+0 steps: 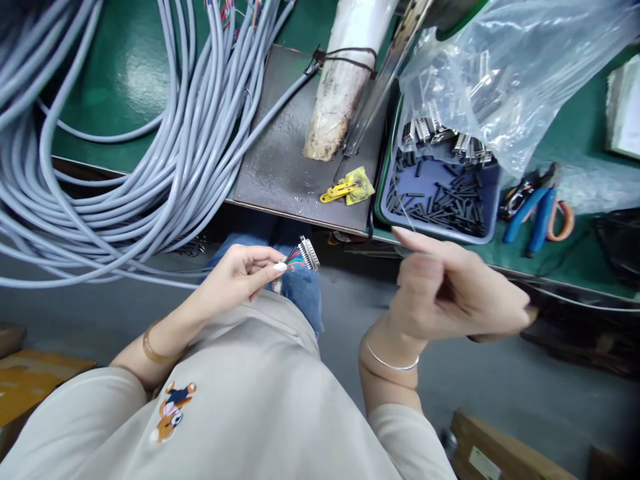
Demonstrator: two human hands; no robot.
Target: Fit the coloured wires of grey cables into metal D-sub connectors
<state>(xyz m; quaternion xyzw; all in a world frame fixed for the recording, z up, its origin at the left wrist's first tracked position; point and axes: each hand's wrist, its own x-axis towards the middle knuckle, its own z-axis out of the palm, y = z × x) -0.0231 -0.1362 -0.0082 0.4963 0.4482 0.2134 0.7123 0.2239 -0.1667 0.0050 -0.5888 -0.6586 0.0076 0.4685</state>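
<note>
My left hand (245, 270) pinches, between thumb and fingers, the thin coloured wires (295, 259) at a cable's end. A metal multi-pin connector (309, 253) is joined to those wires and sticks out to the right, over my lap. My right hand (450, 287) is raised at the bench edge, below the blue-grey tray (440, 230). Its fingers are curled, with one digit pointing left, and the hand is slightly blurred. A fine strand shows near that fingertip; whether the hand grips anything is hidden.
Grey cables (200, 120) pile over the bench's left side. On a dark board (275, 140) lie a yellow cutter (340, 191) and a sponge (361, 183), below a wrapped white bundle (345, 80). Short black tubes (455, 200) and bagged connectors (425, 130) fill the tray. Blue-handled pliers (537, 210) lie right.
</note>
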